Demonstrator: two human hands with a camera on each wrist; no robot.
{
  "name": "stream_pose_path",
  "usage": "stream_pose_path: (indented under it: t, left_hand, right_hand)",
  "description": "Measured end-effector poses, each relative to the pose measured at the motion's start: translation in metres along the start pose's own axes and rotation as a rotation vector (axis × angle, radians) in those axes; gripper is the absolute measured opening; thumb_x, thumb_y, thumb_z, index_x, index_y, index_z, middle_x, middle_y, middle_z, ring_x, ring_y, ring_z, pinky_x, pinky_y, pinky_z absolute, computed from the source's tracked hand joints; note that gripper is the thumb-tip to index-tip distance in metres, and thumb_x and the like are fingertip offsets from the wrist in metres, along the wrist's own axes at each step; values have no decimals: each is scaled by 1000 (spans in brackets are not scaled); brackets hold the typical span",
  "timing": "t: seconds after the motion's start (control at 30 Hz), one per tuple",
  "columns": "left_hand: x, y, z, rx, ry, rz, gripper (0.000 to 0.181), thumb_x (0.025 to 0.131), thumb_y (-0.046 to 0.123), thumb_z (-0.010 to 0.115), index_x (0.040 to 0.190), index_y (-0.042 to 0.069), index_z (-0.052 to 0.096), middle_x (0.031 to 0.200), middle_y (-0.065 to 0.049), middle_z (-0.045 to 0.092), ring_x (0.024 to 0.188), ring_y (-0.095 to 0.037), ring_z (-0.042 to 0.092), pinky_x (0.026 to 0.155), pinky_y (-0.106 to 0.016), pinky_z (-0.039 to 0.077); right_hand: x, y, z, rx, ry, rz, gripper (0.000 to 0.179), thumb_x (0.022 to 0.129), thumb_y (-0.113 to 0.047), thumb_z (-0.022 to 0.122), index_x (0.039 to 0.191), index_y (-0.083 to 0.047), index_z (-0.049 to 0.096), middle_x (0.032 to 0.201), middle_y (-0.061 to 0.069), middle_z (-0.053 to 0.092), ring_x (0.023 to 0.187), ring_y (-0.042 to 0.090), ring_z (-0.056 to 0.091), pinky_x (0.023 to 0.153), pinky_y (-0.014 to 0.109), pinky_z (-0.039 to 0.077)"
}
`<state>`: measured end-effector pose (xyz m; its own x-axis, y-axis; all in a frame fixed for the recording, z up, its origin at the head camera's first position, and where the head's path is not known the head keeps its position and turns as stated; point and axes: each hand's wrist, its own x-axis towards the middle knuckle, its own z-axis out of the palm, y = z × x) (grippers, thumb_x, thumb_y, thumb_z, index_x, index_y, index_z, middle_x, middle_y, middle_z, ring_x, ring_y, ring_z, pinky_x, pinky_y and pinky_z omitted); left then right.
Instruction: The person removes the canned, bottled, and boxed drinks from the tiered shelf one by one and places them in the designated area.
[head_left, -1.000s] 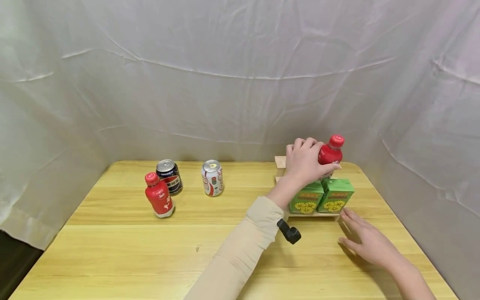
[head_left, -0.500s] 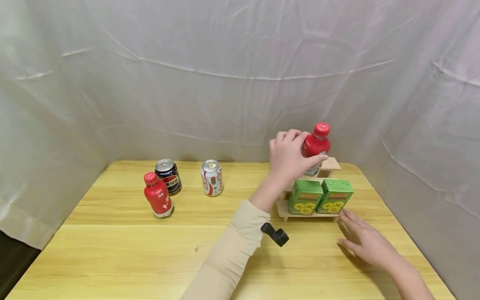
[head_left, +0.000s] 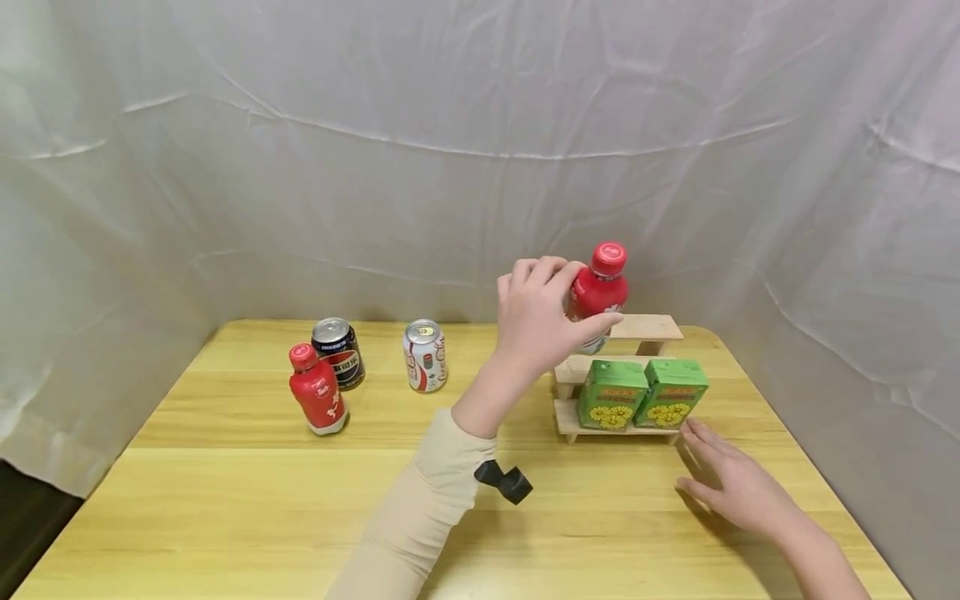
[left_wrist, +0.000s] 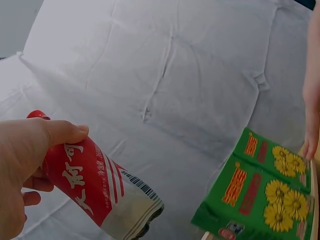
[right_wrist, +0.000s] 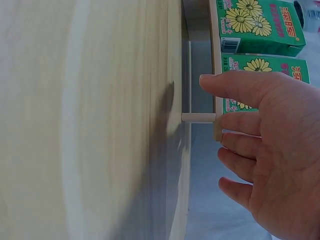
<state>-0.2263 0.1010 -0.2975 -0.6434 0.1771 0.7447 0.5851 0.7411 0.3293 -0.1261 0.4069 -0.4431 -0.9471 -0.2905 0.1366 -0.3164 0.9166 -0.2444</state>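
The head view looks forward and down over the tabletop [head_left: 247,508]; the wrist views sit closer, the left facing the grey curtain [left_wrist: 150,65], both sharing the green cartons [left_wrist: 260,190].

Cartons [head_left: 613,398] stand on the rack [head_left: 648,327]; far left, a bottle [head_left: 318,392] perhaps touches the can [head_left: 347,365] behind.

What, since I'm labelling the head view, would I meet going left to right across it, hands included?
Standing red bottle → dark can → white can → left hand → held red bottle → the farther-right green carton → right hand.
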Motion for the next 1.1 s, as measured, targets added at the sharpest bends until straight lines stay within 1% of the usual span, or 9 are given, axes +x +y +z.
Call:
stream_pose_path:
  t: [0.2,0.33,0.57,0.83,1.0,1.1]
  left_hand:
    - [-12,-11,-19,17,-27,7,56,75,62,73,113,22,69,115,5,64,109,-15,48,89,-39,39]
    - [-21,-21,-28,11,-36,7,56,75,61,73,114,21,69,116,4,64,110,-16,48,90,-40,39]
    - [-42,-39,-45,10,-38,-14,59,73,59,77,115,18,69,114,1,64,108,-18,50,89,-42,39]
    - [-69,-62,-57,33,-28,-19,59,71,57,79,114,16,70,111,0,64,106,-20,49,89,-44,38]
    - [-83,-75,-63,62,-16,10,60,70,56,80,111,14,71,108,-2,65,104,-22,51,88,-44,37]
    - [-91,-84,-66,95,-14,30,61,70,57,79,110,12,71,107,-4,66,105,-24,53,86,-44,38]
  right_hand:
    - [0,-1,-1,-6,-17,6,80,85,-44,71,143,4,43,151,27,35,131,51,41,101,64,35]
    - [1,-1,-2,-18,-24,11,81,86,-47,69,144,4,42,152,27,34,131,52,40,102,65,34]
    - [2,-1,-2,-38,-47,37,82,88,-52,64,146,1,40,152,27,34,132,53,39,103,66,32]
    - [2,-4,-2,-39,-45,39,81,89,-53,62,146,1,39,153,27,33,133,51,38,104,66,31]
    - [0,-3,0,-44,-45,42,81,89,-53,62,145,2,41,153,26,33,134,51,38,105,65,31]
    - [1,-3,-1,-51,-42,38,81,89,-53,63,144,2,42,153,26,33,134,51,38,104,64,32]
